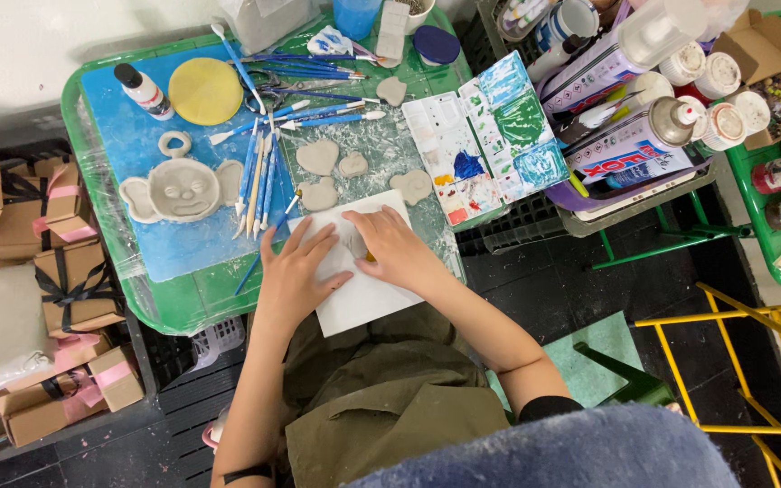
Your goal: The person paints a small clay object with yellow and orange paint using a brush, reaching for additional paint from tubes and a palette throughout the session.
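we look down from above at a green table (183,312) covered in blue plastic. our left hand (293,271) lies flat, fingers spread, pressing down on a white sheet (363,303) at the table's near edge. our right hand (398,248) rests on the same sheet, fingers curled over a small grey clay piece (355,242) that sits on the sheet between both hands; a bit of something yellow peeks out beneath the palm, and we cannot tell how tightly the hand grips. to the left lies a clay monkey face (181,188) with big ears. between it and the sheet, a row of blue-handled sculpting tools (259,167). just beyond the sheet, 4 small clay hearts (318,156). a round yellow sponge (205,90) sits further back, a paint-smeared palette (485,136) to the right, and spray cans (630,145) beyond it.
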